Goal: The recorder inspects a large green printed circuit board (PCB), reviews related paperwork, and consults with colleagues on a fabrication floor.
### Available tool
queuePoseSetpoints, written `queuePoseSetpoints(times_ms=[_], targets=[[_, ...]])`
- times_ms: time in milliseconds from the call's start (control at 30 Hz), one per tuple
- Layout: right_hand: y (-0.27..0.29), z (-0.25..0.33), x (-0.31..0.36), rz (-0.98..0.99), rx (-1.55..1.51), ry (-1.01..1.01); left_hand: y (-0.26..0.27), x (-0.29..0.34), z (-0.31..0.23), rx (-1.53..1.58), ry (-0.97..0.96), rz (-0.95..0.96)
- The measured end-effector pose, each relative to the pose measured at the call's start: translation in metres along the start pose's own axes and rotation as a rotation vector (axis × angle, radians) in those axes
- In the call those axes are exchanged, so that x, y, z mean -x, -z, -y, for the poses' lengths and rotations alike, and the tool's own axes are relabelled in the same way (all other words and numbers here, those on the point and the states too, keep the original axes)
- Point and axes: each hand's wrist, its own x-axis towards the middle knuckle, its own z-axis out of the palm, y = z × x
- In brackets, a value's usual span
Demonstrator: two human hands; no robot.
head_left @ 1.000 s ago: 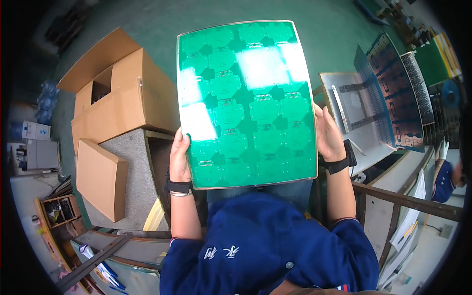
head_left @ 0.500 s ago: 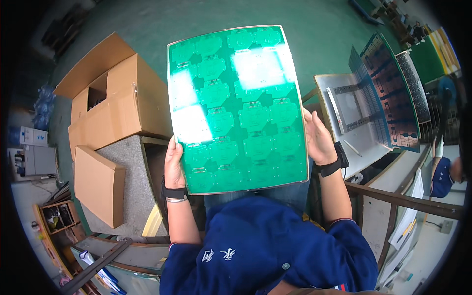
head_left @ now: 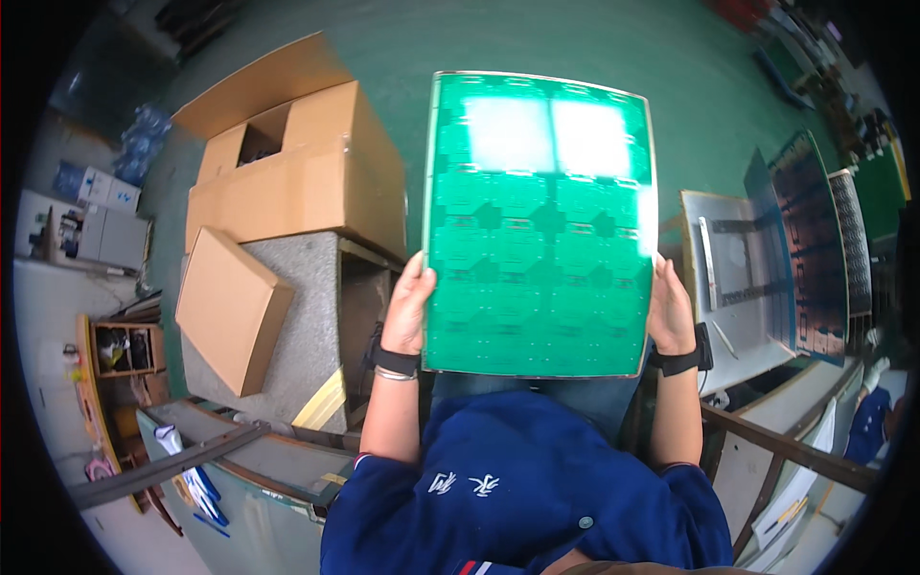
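A large green circuit board panel (head_left: pixel 541 287) is held up in front of my body, its glossy face showing repeated board outlines and bright window-like reflections near the top. My left hand (head_left: pixel 407 305) grips the panel's left edge, with the thumb on the front. On the opposite edge, my right hand (head_left: pixel 671 307) holds the panel, its fingers partly hidden behind it. Both wrists wear black bands.
To the left, an open cardboard box (head_left: pixel 278 182) and a smaller closed carton (head_left: pixel 235 309) rest at a grey-topped table (head_left: pixel 311 278). On the right, several upright panels (head_left: pixel 815 249) stand by a pale work surface (head_left: pixel 724 216). A co-worker (head_left: pixel 870 422) is at far right.
The panel now appears farther right and more upright in the view, with its reflections shifted to the top. The surroundings have also shifted right, so my view has turned. Both hands keep their hold.
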Motion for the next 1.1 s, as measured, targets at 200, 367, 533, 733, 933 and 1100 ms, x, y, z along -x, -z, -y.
queuePoseSetpoints(times_ms=[200, 367, 533, 733, 933, 1100], targets=[[0.017, -0.008, 0.000, -0.025, 0.027, 0.005, -0.018, 0.002, -0.006, 0.009, 0.012, 0.038], [0.012, -0.014, 0.001, -0.076, 0.045, 0.003, -0.017, 0.005, -0.007, -0.010, 0.008, 0.059], [0.020, -0.018, 0.007, -0.100, 0.027, 0.023, -0.015, 0.006, -0.004, -0.061, -0.005, 0.067], [0.022, -0.019, 0.009, -0.082, 0.029, 0.055, -0.004, 0.007, -0.001, -0.079, -0.005, 0.069], [0.015, -0.016, 0.011, -0.099, 0.002, 0.069, -0.004, 0.008, -0.004, -0.059, -0.042, 0.054], [0.014, -0.005, 0.010, -0.017, 0.135, -0.022, 0.002, 0.006, -0.014, -0.088, -0.005, 0.099]])
